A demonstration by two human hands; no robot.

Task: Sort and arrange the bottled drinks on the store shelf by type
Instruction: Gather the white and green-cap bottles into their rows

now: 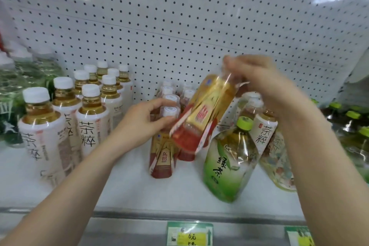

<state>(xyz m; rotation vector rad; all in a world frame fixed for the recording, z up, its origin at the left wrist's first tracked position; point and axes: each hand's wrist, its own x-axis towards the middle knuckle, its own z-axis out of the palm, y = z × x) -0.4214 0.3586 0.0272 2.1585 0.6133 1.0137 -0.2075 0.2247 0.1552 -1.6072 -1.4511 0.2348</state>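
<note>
The right hand grips a red-and-gold tea bottle by its top, holding it tilted in the air above the shelf. The left hand has its fingers curled round the neck of the front bottle in a row of the same red-and-gold kind standing mid-shelf. White-labelled bottles stand grouped to the left, and a green bottle stands at the front right.

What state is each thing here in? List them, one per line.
right hand: grips the top of the lifted bottle
lifted bottle: tilted, held above the shelf
left hand: grips the neck of the front red bottle
front red bottle: upright on the shelf
green tea bottle: capped, leaning
white-label bottles: upright, capped, grouped at left
</note>
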